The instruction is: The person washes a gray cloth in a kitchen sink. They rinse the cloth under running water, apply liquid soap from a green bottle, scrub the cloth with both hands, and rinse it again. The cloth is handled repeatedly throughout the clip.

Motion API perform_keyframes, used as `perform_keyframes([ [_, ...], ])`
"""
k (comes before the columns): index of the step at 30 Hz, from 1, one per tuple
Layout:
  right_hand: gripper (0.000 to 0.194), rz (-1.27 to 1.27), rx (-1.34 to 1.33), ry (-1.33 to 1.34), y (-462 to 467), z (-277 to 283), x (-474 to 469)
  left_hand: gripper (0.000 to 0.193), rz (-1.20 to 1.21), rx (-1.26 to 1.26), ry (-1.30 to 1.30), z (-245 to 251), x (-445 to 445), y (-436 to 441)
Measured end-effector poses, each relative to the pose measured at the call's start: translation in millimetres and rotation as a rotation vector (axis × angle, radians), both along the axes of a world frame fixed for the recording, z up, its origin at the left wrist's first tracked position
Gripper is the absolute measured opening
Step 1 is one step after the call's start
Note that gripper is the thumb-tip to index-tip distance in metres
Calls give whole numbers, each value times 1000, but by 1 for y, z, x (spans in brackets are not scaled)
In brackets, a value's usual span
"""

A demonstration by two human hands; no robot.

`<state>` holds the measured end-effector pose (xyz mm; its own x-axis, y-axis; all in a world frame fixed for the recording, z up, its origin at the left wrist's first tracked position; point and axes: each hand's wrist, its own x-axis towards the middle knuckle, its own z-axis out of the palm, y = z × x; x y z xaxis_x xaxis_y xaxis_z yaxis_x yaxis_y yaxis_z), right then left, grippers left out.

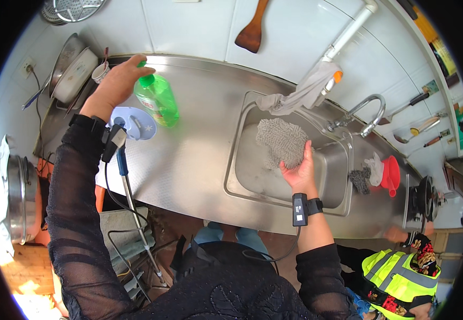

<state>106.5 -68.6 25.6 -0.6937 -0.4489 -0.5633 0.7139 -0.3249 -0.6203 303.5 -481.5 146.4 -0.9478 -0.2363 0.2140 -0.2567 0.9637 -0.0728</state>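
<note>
My left hand (119, 82) grips the green pump top of a clear bottle of green liquid soap (161, 102), which stands on the steel counter (191, 160). Below that wrist lies a light-blue plastic mop head plate (145, 124). A metal pole with a blue sleeve (126, 176) slants from it past the counter's edge towards the floor; my wrist hides where they meet. On the right, my right hand (301, 170) holds up a grey chenille mop pad (283, 140) over the steel sink (251, 176), thumb and fingers around its lower edge.
Behind the sink curves a chrome faucet (369, 116), near a grey cloth (295, 94) draped on a pipe. A red plastic ladle (391, 172) and a dark scrubber (360, 180) lie to the right. Basins (75, 74) lean at left. Another person in a reflective vest (401, 276) is at lower right.
</note>
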Motion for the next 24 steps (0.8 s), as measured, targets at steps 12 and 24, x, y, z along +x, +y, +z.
perform_keyframes([
  [12,50,-11,-29,-31,7,-8,3,48,180,-71,-94,33,-55,47],
  [24,49,75,-86,-28,-5,5,5,57,260,20,-184,37,-105,142],
])
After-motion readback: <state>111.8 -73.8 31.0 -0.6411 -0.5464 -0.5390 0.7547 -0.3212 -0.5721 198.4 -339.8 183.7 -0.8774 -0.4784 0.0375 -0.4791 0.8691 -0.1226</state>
